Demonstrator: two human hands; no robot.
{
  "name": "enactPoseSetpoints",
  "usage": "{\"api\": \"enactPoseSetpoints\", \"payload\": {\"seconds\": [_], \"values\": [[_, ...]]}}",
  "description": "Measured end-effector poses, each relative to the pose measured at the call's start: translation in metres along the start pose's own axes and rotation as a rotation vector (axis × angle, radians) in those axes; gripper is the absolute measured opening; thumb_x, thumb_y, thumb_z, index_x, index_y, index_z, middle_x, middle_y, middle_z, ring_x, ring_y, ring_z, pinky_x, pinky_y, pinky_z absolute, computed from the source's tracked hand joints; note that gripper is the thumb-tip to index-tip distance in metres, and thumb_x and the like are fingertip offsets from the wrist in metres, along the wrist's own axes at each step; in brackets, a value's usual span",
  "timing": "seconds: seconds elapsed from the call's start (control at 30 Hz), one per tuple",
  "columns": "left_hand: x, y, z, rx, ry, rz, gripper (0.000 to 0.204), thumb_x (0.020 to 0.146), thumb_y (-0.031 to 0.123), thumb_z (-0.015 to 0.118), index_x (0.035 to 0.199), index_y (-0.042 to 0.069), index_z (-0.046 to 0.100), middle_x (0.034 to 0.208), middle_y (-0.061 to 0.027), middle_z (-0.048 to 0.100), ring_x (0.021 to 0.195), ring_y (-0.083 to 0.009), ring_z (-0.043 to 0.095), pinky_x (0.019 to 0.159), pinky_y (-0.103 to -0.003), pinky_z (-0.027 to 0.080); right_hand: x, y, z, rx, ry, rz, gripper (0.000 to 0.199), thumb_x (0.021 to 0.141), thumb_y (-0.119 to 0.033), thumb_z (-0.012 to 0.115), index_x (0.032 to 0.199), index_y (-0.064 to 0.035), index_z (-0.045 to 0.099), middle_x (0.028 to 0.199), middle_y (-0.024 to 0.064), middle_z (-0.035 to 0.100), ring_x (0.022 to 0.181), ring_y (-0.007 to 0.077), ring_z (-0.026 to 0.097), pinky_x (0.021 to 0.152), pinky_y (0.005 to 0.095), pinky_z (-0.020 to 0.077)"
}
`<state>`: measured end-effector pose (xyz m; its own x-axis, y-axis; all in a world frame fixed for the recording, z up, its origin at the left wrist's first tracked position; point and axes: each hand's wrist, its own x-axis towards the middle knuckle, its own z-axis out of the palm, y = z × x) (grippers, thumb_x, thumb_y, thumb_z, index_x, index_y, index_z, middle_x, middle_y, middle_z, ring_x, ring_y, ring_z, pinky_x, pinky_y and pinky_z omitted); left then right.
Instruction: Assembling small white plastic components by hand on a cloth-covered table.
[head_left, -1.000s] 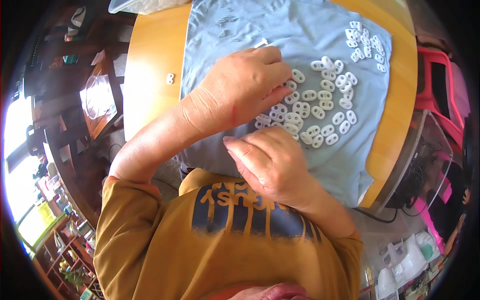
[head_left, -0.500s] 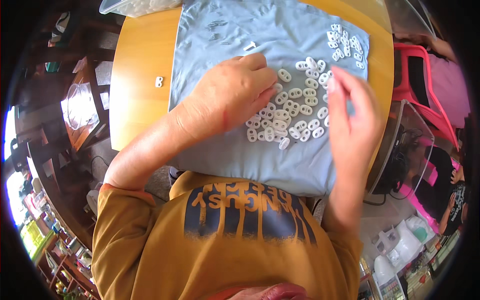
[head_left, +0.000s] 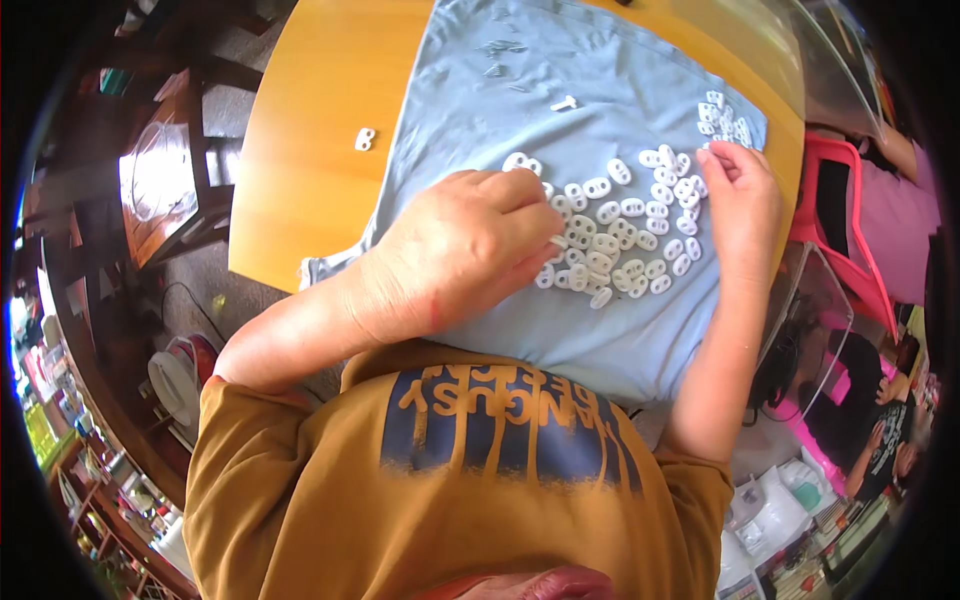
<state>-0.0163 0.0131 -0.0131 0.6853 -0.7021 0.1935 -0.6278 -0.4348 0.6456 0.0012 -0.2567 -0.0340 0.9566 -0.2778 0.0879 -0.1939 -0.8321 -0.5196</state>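
Observation:
Small white oval plastic pieces with two holes (head_left: 605,243) lie in a loose pile on a light blue cloth (head_left: 600,345). My left hand (head_left: 485,235) is at the pile's left side, fingers curled together. A white piece shows by its fingertips, but whether it is gripped is hidden. My right hand (head_left: 742,195) is right of the pile, just short of a second group of white pieces (head_left: 722,118). Its thumb and forefinger are pinched together. A bit of white shows at their tips, too small to name.
A single white piece (head_left: 365,139) rests on bare wood of the yellow table (head_left: 310,190). A small white T-shaped part (head_left: 565,103) and thin grey bits (head_left: 500,48) lie on the cloth's far part. A red chair (head_left: 850,220) and other people are at the right.
The view has shifted, so the table sits farther right. My left hand has come nearer me, uncovering pieces beyond it. My right hand has moved toward the far right group. A clear box has left view.

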Motion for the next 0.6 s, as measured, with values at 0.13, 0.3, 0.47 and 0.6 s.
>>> {"api": "enactPoseSetpoints", "payload": {"seconds": [0.13,0.3,0.47,0.6], "values": [[-0.015,0.0,0.002,-0.09,0.037,0.029,0.017,0.07,0.005,0.068,0.086,0.003,0.061,0.081,-0.0101,0.057,0.071,-0.0277,0.057,0.062,-0.035,0.047,0.006,0.008,-0.005,-0.068,0.013,-0.081,0.021,0.08,-0.017,0.06,0.091,0.0007,0.063,0.086,0.0144,0.064,0.077,0.0254,0.062,0.07,0.0312,0.0476],[-0.027,-0.01,-0.003,-0.172,0.174,-0.012,0.013,0.072,0.002,0.066,0.085,0.002,0.061,0.08,-0.0104,0.057,0.068,-0.0274,0.057,0.059,-0.034,0.047,-0.006,-0.001,-0.008,0.208,0.138,0.062,0.019,0.085,-0.013,0.059,0.093,0.0033,0.062,0.079,0.0036,0.062,0.071,0.0097,0.058,0.067,0.0228,0.0459],[-0.028,-0.024,-0.021,-0.184,0.169,-0.109,0.012,0.074,0.002,0.064,0.085,0.002,0.061,0.08,-0.0099,0.056,0.069,-0.0254,0.058,0.059,-0.032,0.047,-0.039,-0.044,-0.011,0.498,0.111,0.079,0.015,0.085,-0.009,0.059,0.092,0.0045,0.061,0.079,0.0042,0.06,0.068,0.0089,0.056,0.064,0.0206,0.0463],[-0.012,-0.036,-0.032,-0.078,0.209,-0.122,0.01,0.077,0.005,0.061,0.087,0.003,0.061,0.081,-0.0094,0.056,0.07,-0.0254,0.058,0.06,-0.032,0.047,-0.061,-0.073,-0.011,0.686,-0.059,0.101,0.014,0.084,-0.007,0.059,0.093,0.0047,0.06,0.079,0.0059,0.061,0.067,0.0096,0.058,0.066,0.0211,0.0477]]}}
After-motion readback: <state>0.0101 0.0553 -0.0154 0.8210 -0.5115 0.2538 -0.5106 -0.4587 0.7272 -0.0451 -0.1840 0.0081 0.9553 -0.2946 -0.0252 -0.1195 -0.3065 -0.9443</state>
